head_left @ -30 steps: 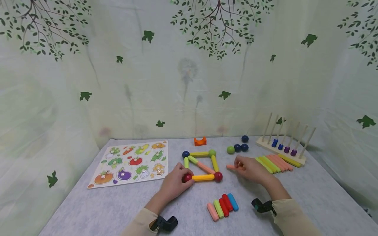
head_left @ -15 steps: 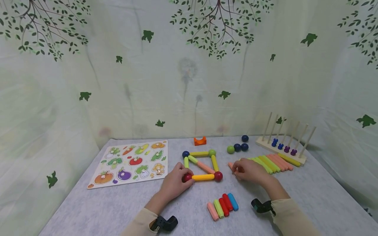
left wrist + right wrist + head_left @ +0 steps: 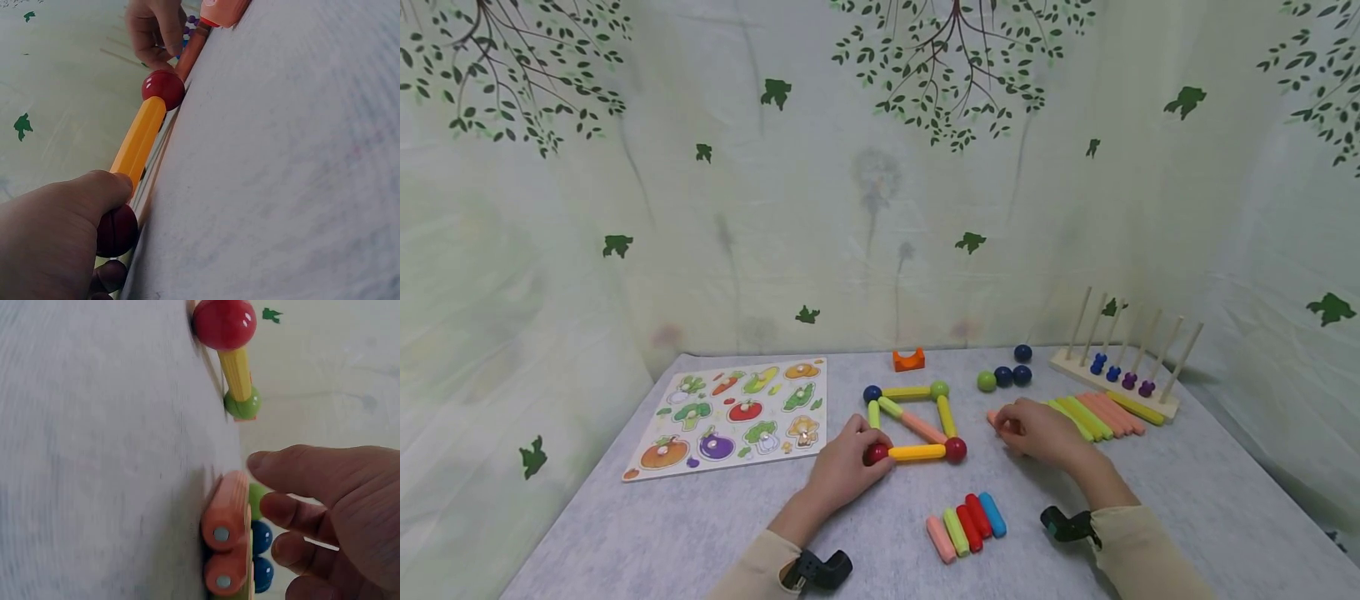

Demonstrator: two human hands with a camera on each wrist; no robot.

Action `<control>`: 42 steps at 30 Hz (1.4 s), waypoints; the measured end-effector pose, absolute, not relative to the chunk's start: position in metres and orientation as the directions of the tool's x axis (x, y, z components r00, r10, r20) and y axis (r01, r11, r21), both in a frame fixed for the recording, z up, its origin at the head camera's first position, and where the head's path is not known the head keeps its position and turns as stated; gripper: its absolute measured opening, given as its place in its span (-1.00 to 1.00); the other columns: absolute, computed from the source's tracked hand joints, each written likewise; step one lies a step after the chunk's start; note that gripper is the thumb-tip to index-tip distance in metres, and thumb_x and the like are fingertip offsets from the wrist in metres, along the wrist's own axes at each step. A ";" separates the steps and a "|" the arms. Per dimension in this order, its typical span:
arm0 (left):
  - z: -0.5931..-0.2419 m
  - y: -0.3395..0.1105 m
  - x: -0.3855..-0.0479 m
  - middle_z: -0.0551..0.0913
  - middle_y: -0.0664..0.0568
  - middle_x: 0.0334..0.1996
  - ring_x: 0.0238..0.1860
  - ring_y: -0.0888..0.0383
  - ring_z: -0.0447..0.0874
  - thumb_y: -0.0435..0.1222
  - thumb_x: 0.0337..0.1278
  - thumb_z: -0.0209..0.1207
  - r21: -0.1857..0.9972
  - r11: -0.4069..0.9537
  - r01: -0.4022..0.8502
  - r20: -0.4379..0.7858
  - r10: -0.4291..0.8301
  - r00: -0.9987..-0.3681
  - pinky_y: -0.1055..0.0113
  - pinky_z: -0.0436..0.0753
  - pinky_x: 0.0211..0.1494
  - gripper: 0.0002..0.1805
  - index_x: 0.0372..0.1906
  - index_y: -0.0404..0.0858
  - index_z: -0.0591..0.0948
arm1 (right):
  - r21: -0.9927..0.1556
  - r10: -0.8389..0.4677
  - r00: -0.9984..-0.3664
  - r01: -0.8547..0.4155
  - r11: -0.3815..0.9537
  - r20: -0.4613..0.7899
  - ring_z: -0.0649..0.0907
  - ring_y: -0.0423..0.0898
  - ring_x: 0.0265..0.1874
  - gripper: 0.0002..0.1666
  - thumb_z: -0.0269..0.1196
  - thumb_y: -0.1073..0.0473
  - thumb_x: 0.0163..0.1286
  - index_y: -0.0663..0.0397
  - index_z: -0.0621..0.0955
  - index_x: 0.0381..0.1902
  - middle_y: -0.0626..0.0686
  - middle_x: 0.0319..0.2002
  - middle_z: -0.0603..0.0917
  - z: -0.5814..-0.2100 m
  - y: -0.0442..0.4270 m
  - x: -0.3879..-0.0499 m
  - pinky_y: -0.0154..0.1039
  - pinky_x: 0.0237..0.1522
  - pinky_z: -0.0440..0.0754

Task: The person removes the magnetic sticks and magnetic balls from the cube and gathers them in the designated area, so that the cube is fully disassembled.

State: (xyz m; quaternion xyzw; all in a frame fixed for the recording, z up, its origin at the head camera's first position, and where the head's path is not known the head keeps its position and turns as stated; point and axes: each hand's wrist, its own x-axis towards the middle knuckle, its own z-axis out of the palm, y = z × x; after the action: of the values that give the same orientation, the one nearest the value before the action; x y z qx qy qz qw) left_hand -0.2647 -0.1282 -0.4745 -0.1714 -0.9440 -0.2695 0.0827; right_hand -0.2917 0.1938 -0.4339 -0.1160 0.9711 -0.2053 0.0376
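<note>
My left hand (image 3: 850,458) grips a red ball (image 3: 117,230) at the near left corner of a four-sided frame of sticks and balls. Its thumb lies where the orange-yellow stick (image 3: 917,452) meets that ball. A second red ball (image 3: 956,450) forms the near right corner; a blue ball (image 3: 872,393) and a green ball (image 3: 939,389) form the far ones. Inside the frame lies a two-piece stick, light green and salmon (image 3: 922,426). My right hand (image 3: 1037,429) hovers by a salmon stick (image 3: 226,509), thumb and fingers apart, at the left of a stick row.
Several short sticks (image 3: 964,525) lie in front. Behind are loose blue balls (image 3: 1022,376), a green ball (image 3: 986,381) and an orange arched block (image 3: 908,359). A vegetable puzzle board (image 3: 730,417) lies left; a peg stand (image 3: 1112,379) stands right, beyond the stick row (image 3: 1101,414).
My right hand has shifted slightly right with the salmon stick, bringing it to the row's left side; its fingers now stand apart from it. My left hand keeps its hold.
</note>
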 end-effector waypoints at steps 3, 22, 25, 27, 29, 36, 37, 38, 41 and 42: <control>-0.475 -0.128 -0.264 0.40 0.18 -0.23 -0.34 0.27 0.42 -0.02 0.15 0.35 0.481 0.795 0.369 0.246 0.282 -0.927 0.50 0.44 -0.38 -0.79 -0.15 0.05 0.69 | -0.419 -0.287 -0.958 -0.266 0.868 0.014 0.49 -0.14 -0.41 -0.78 0.36 0.13 0.31 -0.14 0.67 -0.08 -0.08 -0.35 0.54 -0.432 0.183 -0.288 -0.28 -0.36 0.51; -0.476 -0.128 -0.266 0.40 0.19 -0.24 -0.36 0.29 0.42 -0.01 0.15 0.35 0.475 0.789 0.389 0.251 0.302 -0.919 0.51 0.43 -0.39 -0.80 -0.16 0.08 0.69 | -0.494 -0.516 -0.856 -0.452 0.742 0.008 0.51 -0.18 -0.35 -0.66 0.43 0.10 0.26 -0.27 0.62 -0.02 -0.19 -0.25 0.57 -0.441 0.151 -0.282 -0.35 -0.32 0.53; -0.475 -0.128 -0.266 0.40 0.19 -0.24 -0.36 0.29 0.42 -0.01 0.16 0.34 0.477 0.788 0.390 0.250 0.305 -0.919 0.51 0.43 -0.39 -0.81 -0.16 0.08 0.69 | -0.501 -0.513 -0.858 -0.449 0.740 0.011 0.51 -0.18 -0.34 -0.66 0.44 0.10 0.25 -0.27 0.62 -0.03 -0.19 -0.26 0.57 -0.440 0.149 -0.282 -0.34 -0.31 0.54; -0.475 -0.129 -0.266 0.40 0.18 -0.24 -0.35 0.29 0.42 -0.01 0.16 0.34 0.478 0.785 0.394 0.251 0.308 -0.918 0.50 0.44 -0.38 -0.80 -0.16 0.07 0.69 | -0.510 -0.510 -0.860 -0.441 0.738 0.007 0.51 -0.18 -0.33 -0.66 0.44 0.10 0.25 -0.26 0.62 -0.03 -0.18 -0.26 0.57 -0.440 0.149 -0.282 -0.34 -0.30 0.54; -0.475 -0.129 -0.265 0.41 0.18 -0.23 -0.35 0.29 0.42 -0.02 0.16 0.34 0.477 0.784 0.397 0.253 0.311 -0.916 0.50 0.44 -0.38 -0.81 -0.16 0.06 0.69 | -0.516 -0.511 -0.860 -0.439 0.735 0.004 0.51 -0.17 -0.32 -0.66 0.44 0.09 0.26 -0.26 0.62 -0.03 -0.18 -0.26 0.58 -0.439 0.149 -0.282 -0.34 -0.30 0.54; -0.473 -0.129 -0.264 0.41 0.18 -0.23 -0.35 0.28 0.42 0.00 0.16 0.33 0.481 0.784 0.392 0.249 0.307 -0.919 0.49 0.43 -0.38 -0.80 -0.15 0.07 0.69 | -0.533 -0.522 -0.853 -0.432 0.727 -0.021 0.52 -0.16 -0.31 -0.68 0.38 0.02 0.32 -0.21 0.63 0.01 -0.17 -0.26 0.59 -0.441 0.149 -0.284 -0.30 -0.25 0.54; -0.473 -0.129 -0.264 0.41 0.18 -0.23 -0.35 0.28 0.42 0.00 0.16 0.34 0.482 0.784 0.392 0.248 0.307 -0.919 0.49 0.44 -0.38 -0.80 -0.15 0.07 0.69 | -0.535 -0.523 -0.852 -0.431 0.726 -0.023 0.52 -0.16 -0.31 -0.68 0.39 0.03 0.31 -0.21 0.62 0.02 -0.17 -0.26 0.59 -0.442 0.149 -0.285 -0.30 -0.24 0.54; -0.473 -0.129 -0.264 0.41 0.18 -0.24 -0.35 0.29 0.42 0.00 0.16 0.34 0.483 0.783 0.392 0.248 0.307 -0.919 0.49 0.44 -0.38 -0.80 -0.15 0.07 0.69 | -0.533 -0.522 -0.853 -0.431 0.728 -0.024 0.52 -0.16 -0.31 -0.67 0.39 0.03 0.30 -0.21 0.62 0.02 -0.17 -0.26 0.59 -0.443 0.149 -0.285 -0.30 -0.24 0.55; -0.474 -0.128 -0.264 0.40 0.18 -0.24 -0.36 0.28 0.42 0.00 0.16 0.34 0.487 0.781 0.391 0.245 0.308 -0.919 0.49 0.43 -0.39 -0.79 -0.15 0.06 0.70 | -0.531 -0.521 -0.853 -0.431 0.729 -0.024 0.53 -0.17 -0.31 -0.65 0.42 0.05 0.28 -0.21 0.62 0.01 -0.17 -0.26 0.59 -0.445 0.150 -0.286 -0.30 -0.24 0.56; -0.474 -0.128 -0.264 0.40 0.18 -0.24 -0.36 0.28 0.42 0.00 0.16 0.34 0.487 0.781 0.391 0.245 0.307 -0.920 0.49 0.43 -0.39 -0.79 -0.15 0.06 0.70 | -0.531 -0.523 -0.852 -0.433 0.728 -0.023 0.53 -0.17 -0.31 -0.64 0.42 0.05 0.27 -0.21 0.61 0.01 -0.17 -0.26 0.59 -0.445 0.151 -0.286 -0.30 -0.24 0.56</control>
State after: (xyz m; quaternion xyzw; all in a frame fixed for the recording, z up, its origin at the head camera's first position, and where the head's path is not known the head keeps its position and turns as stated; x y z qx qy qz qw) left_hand -0.2640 -0.1285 -0.4743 -0.1856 -0.9406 -0.2740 0.0761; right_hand -0.2863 0.1506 -0.4452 -0.2583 0.9257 -0.2629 0.0856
